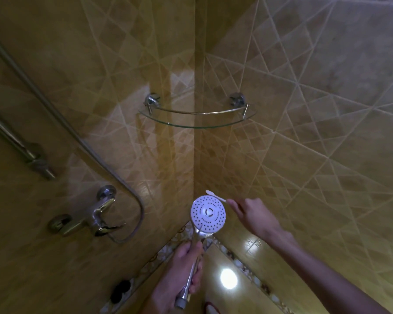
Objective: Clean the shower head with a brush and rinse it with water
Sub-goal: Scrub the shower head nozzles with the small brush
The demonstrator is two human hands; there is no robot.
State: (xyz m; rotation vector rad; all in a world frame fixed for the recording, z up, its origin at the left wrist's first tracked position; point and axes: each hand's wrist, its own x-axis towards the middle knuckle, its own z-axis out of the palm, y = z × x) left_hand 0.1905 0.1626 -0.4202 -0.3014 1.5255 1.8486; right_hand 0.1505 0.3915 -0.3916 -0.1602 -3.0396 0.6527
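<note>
A round white shower head (208,213) with many small holes faces up at me, on a chrome handle (191,275). My left hand (179,273) grips that handle low in the view. A white toothbrush (214,196) lies across the upper right rim of the shower head, its tip pointing left. My right hand (254,215) holds the brush by its handle, just right of the head. I cannot tell whether the bristles touch the face.
A chrome mixer tap (93,217) sits on the left wall, with the hose (132,193) looping past it and a riser rail (21,143) above. A glass corner shelf (197,120) hangs in the tiled corner. A floor drain (120,291) lies lower left.
</note>
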